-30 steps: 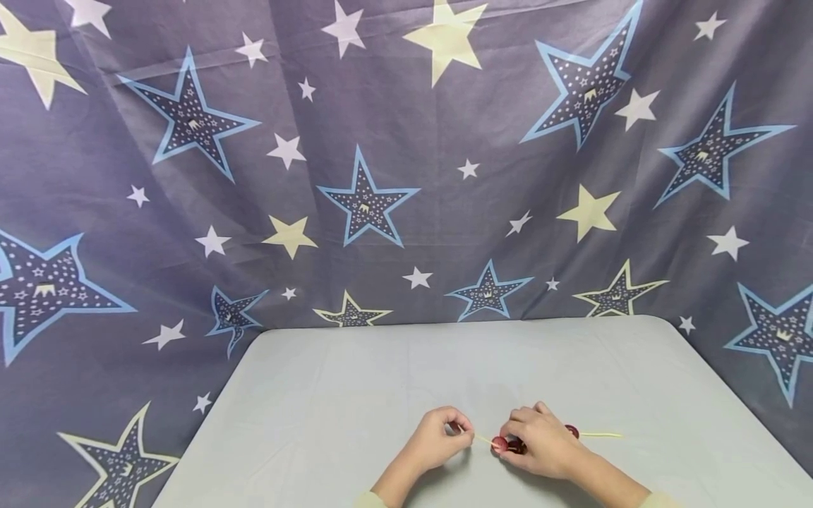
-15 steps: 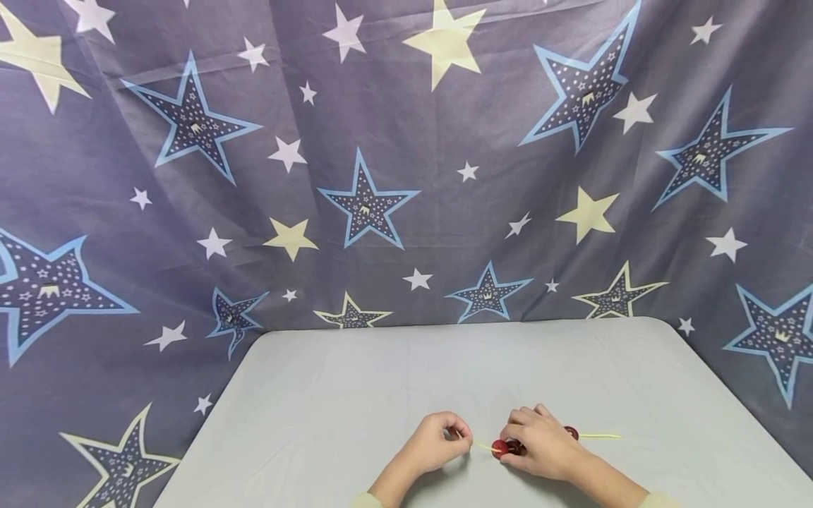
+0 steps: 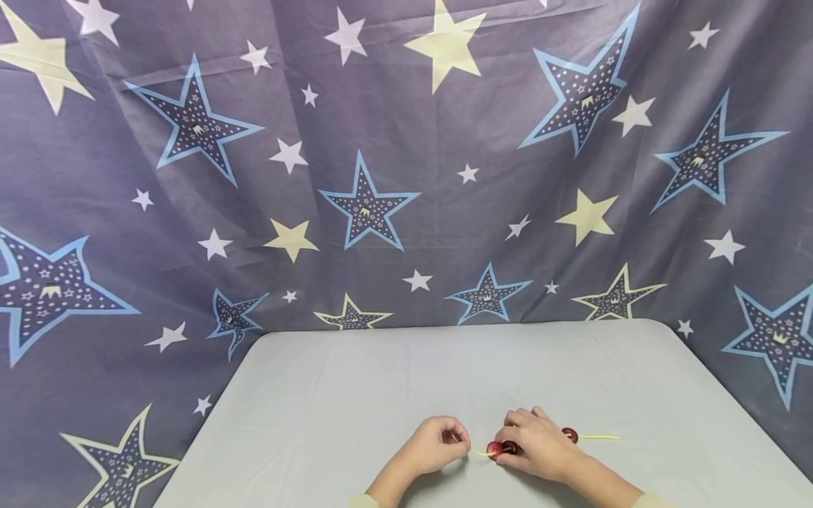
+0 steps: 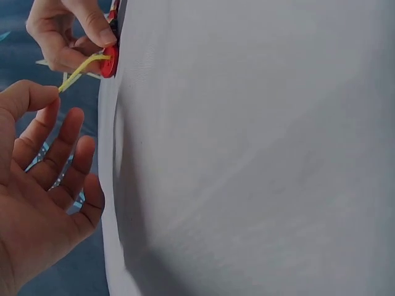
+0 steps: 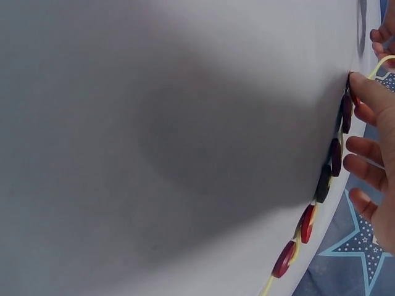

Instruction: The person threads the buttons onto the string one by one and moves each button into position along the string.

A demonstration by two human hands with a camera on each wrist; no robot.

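My left hand (image 3: pixel 437 446) pinches the end of a yellow string (image 4: pixel 75 76) between thumb and forefinger, its other fingers loosely spread in the left wrist view. The string runs through a red button (image 3: pixel 493 451), which my right hand (image 3: pixel 538 443) holds at its edge between thumb and fingers. Several more buttons, red and dark, sit on the same string in a row under and behind the right hand; a dark button (image 5: pixel 336 157) and a red button (image 5: pixel 284 259) show in the right wrist view. The string's other end (image 3: pixel 600 437) lies on the table to the right.
The work is near the front of a light grey table (image 3: pixel 356 395) with rounded far corners. A purple-grey curtain (image 3: pixel 406 127) printed with stars hangs behind and beside it.
The red button and the right hand have shifted slightly left and toward me. My left hand is a little lower, and the string between the hands looks shorter and slacker.
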